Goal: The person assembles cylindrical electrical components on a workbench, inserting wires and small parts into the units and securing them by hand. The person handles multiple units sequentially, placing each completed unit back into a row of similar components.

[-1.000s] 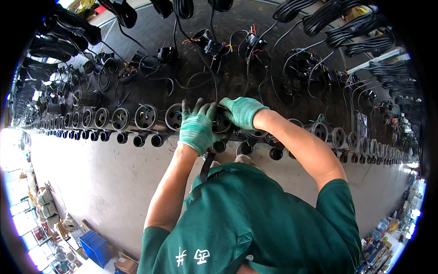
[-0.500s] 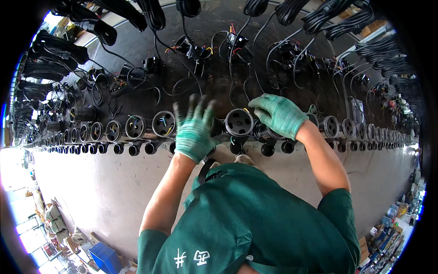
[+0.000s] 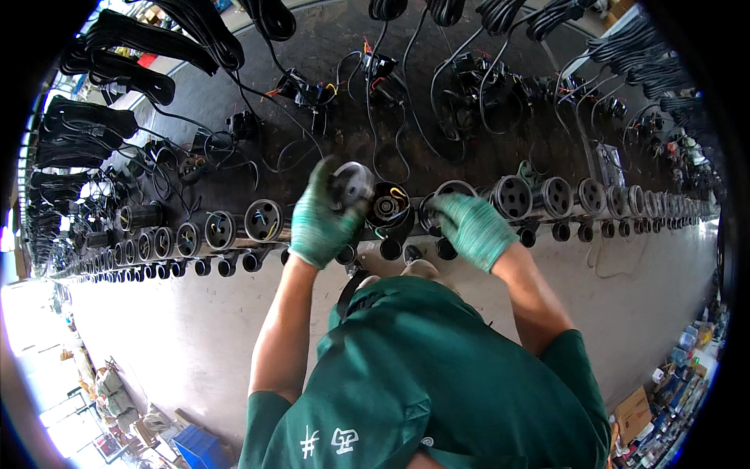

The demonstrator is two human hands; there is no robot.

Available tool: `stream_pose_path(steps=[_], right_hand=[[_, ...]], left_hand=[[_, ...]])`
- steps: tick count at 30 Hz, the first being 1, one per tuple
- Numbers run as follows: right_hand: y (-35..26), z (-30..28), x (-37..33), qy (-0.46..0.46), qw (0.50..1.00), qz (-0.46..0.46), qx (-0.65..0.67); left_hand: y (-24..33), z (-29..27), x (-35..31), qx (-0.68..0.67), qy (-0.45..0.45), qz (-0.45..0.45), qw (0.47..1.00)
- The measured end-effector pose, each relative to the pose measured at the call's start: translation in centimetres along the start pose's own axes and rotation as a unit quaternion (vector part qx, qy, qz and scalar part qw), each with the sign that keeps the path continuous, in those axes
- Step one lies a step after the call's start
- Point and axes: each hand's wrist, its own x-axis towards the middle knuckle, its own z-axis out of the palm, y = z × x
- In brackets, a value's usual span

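Note:
My left hand (image 3: 322,223), in a green knit glove, grips a round black cover (image 3: 353,184) with a pale rim, slightly blurred and tilted above the bench edge. Just right of it stands an uncovered black cylindrical housing (image 3: 388,205). Inside it a round part and yellow and green wires show. My right hand (image 3: 475,228), gloved alike, has its fingers curled at the rim of the neighbouring housing (image 3: 455,188). What its fingertips pinch is hidden. Farther right, a housing (image 3: 513,197) has a disc with several holes in its mouth.
A long row of similar housings (image 3: 264,220) lines the near bench edge both ways. Wired black components (image 3: 305,90) lie on the dark bench (image 3: 273,47), joined to coiled black cables (image 3: 183,31). A blue crate (image 3: 199,447) stands on the floor behind at left.
The view has shifted slightly right. My left hand has closed on a round cover, and the middle housing, covered before, shows its inside. My right hand has moved down onto the adjacent housing's rim.

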Motion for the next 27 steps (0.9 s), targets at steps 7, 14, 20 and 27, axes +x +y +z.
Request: stream_pose_path(steps=[7, 14, 20, 27], right_hand=[[2.2, 8.7, -2.7, -0.055, 0.995, 0.055, 0.056], [-0.9, 11.4, 0.0, -0.009, 0.989, 0.149, 0.007], [-0.6, 14.4, 0.9, 0.060, 0.994, 0.079, -0.045], [-0.4, 15.5, 1.5, 0.136, 0.983, 0.104, 0.066]], left_hand=[[1.2, -1.9, -1.0, -0.158, -0.018, 0.028, 0.987], [0.3, 0.1, -1.0, -0.160, -0.042, -0.045, 0.985], [-2.3, -1.0, 0.4, -0.151, -0.086, -0.064, 0.983], [-3.0, -2.1, 2.3, -0.138, -0.165, -0.096, 0.972]])
